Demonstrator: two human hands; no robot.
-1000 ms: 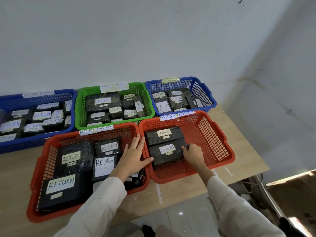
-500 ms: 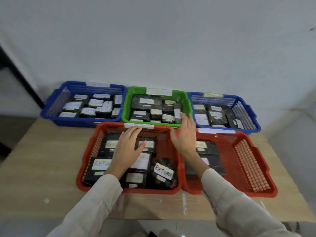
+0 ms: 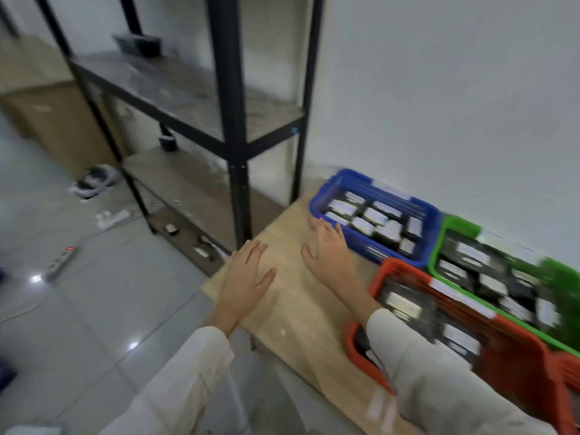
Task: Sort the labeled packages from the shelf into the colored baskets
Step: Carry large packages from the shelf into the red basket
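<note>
Two pale sleeves reach in from the bottom edge. The left hand [image 3: 248, 277] is flat, palm down, fingers straight and slightly spread, holding nothing. It hangs over the left edge of the wooden table [image 3: 295, 318], close to the far-left corner; whether it touches the wood cannot be told. The right hand [image 3: 329, 255] is just as flat and empty, and its fingertips reach the near-left corner of the blue basket [image 3: 323, 196]. Bare tabletop lies between and below the two hands, the only free stretch of the board.

To the right, a red basket [image 3: 514, 356] sits along the near side, partly hidden by the right sleeve. Its far rim lies just beside the blue basket and the green basket [image 3: 561, 271]. All three are full of dark packages [image 3: 370, 215] with white labels; blur makes the writing unreadable.

Past the table's far-left corner stands a black metal shelf [image 3: 232, 120], its front post just beside the table edge. The upper and middle boards are mostly bare. A dark box [image 3: 138, 45] sits at the back of the upper board, too blurred to tell if it is a package. A few small items [image 3: 171, 228] lie on the bottom board.

Left of the table is open tiled floor [image 3: 94, 309]. On it lie a power strip [image 3: 59, 262] with a red light, a white strip nearer the shelf, and a pair of shoes [image 3: 94, 183] farther back. A plain wall [image 3: 439, 105] closes the far side behind the baskets.
</note>
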